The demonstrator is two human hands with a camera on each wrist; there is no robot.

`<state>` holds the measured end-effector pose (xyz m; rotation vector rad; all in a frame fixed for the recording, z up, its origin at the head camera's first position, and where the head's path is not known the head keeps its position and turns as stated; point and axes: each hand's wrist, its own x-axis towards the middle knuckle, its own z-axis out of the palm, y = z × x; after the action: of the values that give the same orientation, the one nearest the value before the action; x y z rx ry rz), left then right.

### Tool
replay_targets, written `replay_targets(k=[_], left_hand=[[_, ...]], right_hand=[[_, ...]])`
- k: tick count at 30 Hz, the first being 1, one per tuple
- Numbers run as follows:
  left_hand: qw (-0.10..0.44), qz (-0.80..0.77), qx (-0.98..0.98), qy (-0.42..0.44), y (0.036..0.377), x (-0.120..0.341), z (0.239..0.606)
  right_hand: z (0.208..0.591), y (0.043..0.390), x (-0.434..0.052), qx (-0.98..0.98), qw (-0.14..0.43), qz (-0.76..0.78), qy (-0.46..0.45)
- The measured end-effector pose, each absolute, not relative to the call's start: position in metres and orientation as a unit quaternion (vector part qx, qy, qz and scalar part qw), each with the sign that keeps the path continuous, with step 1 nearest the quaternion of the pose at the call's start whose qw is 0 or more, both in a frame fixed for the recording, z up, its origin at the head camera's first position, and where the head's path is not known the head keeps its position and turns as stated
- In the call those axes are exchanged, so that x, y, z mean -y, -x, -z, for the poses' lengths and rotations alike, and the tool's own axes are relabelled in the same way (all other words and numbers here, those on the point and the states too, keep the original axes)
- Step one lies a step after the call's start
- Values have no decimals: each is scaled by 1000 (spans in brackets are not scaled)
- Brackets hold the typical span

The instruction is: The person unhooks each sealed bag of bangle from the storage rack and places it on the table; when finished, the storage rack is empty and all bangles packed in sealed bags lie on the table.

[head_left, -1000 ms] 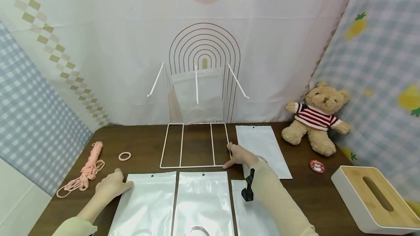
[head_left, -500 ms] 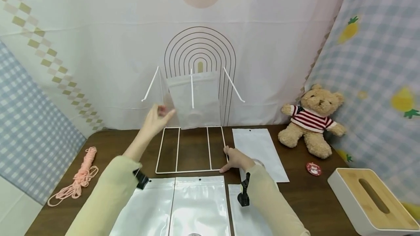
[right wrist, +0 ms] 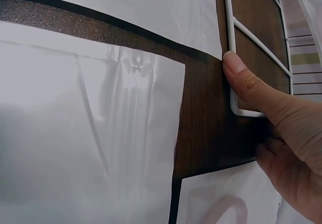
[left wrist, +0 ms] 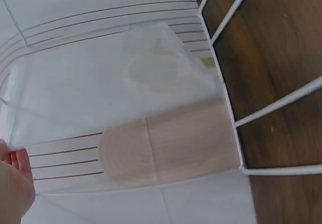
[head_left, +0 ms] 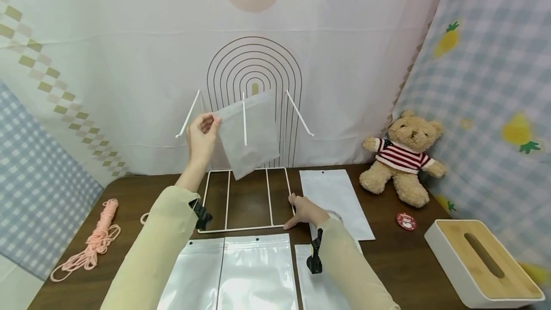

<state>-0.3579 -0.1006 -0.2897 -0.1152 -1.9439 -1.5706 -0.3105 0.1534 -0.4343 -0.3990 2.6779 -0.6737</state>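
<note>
A white wire rack (head_left: pixel 245 200) stands on the brown table, its prongs sloping up at the back. A frosted white pouch (head_left: pixel 249 133) hangs tilted on the middle prong. My left hand (head_left: pixel 212 121) pinches the pouch's upper left corner. In the left wrist view the pouch (left wrist: pixel 126 98) fills the frame, with my fingertips (left wrist: pixel 12 178) at the lower left. My right hand (head_left: pixel 301 209) rests at the front right corner of the rack's base. In the right wrist view its thumb (right wrist: pixel 246 83) presses straight on the base wire (right wrist: pixel 229 43).
Glossy flat pouches (head_left: pixel 254 271) lie side by side along the table's near edge, and another white pouch (head_left: pixel 333 200) lies right of the rack. A teddy bear (head_left: pixel 402 157), a red badge (head_left: pixel 406 221) and a tissue box (head_left: pixel 482 262) sit at the right. Pink cord (head_left: pixel 92 243) lies at the left.
My left hand left the pouches on the table, rose to the rack and took the hanging pouch's corner, which now tilts. The right hand stayed on the rack's base.
</note>
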Motion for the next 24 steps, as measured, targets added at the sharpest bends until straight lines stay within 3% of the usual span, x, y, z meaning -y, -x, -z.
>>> replay_targets(k=[4,14,24], left_hand=[[327,568,750,89,346,98,287],[471,357,771,236,308,93,285],[496,381,742,241,256,106,289]], right_hand=[[431,312,-153,-945,175,236,141],[432,316,-157,-948,178,226,139],[434,312,-156,-947,183,220,147]])
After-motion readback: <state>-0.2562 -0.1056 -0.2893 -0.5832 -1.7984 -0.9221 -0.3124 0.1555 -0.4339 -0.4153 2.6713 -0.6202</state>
